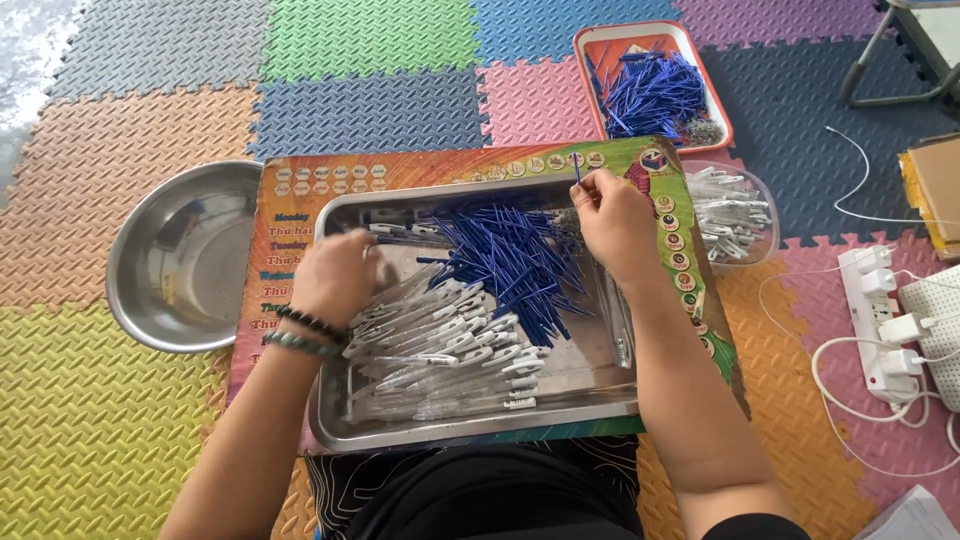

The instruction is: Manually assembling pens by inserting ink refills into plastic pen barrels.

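Refills (515, 255) fill steel tray (480, 430) — colourful foam floor mats (130, 420).

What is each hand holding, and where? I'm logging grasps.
The right hand pinches a blue pen refill near its lower end. The left hand is blurred over the clear pen barrels; cannot tell.

Blue refills (515, 262); silvery steel tray (480, 428); perhaps clear-white barrels (450, 345); multicoloured floor mats (120, 400)

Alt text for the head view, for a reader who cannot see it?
A person's right hand pinches a thin blue refill above a steel tray holding blue refills and clear pen barrels, while the left hand reaches into the barrels. An empty metal bowl sits to the left on colourful foam mats.
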